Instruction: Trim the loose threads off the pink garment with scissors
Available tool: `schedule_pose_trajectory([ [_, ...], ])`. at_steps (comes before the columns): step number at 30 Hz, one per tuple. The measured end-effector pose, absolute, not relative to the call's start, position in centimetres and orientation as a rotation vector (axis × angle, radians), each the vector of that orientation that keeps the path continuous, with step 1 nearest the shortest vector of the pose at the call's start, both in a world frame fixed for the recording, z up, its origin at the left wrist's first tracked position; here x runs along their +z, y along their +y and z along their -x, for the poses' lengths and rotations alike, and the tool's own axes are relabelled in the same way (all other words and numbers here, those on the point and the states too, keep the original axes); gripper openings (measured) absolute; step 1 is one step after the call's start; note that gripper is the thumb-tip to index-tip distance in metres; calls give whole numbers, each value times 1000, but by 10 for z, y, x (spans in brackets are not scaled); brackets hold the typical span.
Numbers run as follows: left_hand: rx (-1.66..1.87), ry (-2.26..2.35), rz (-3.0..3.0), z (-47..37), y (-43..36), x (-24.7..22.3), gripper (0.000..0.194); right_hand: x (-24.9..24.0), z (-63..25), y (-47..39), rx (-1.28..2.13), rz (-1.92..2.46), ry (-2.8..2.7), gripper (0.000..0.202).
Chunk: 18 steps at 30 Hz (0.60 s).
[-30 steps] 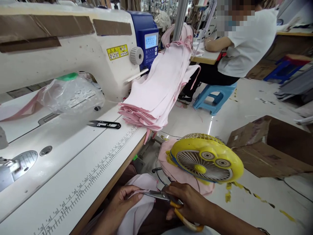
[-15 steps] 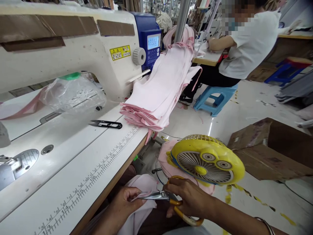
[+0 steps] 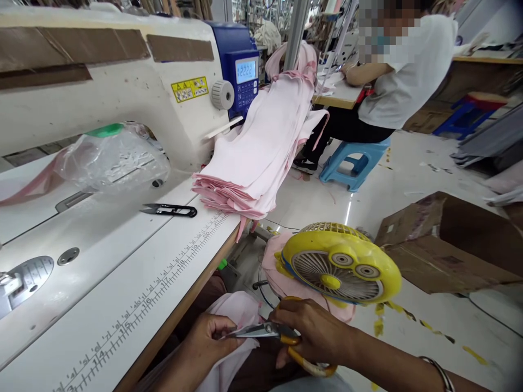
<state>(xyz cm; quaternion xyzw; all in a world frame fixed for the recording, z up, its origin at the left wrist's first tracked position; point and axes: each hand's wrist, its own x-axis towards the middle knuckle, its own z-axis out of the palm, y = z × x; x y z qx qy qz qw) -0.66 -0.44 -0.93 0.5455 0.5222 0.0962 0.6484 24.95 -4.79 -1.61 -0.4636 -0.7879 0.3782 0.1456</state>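
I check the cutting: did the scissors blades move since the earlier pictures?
Yes. The scissors blades, open earlier, have closed; they sit below the yellow fan.

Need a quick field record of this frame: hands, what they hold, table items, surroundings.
left hand: pinches pink fabric at the scissor tips
right hand: grips yellow-handled scissors, blades on the fabric
table: black thread snips, stack of pink pieces, plastic bag
machine: white sewing machine
beside: yellow fan
background: seated person, blue stool
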Motion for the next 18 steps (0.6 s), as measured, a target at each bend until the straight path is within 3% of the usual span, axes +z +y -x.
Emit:
schedule_pose_trajectory([
  [8,141,1138,-1438,0,-1,-3,25,-35,-265,-66,1180,1452,-1950,37],
  [14,98,961,-1669,8,-15,3,22,-40,-238,-57,1182,1504,-1689,12],
  [18,40,906,-1796,19,-24,-2,25,-38,-201,-33,1138,1488,-1708,28],
])
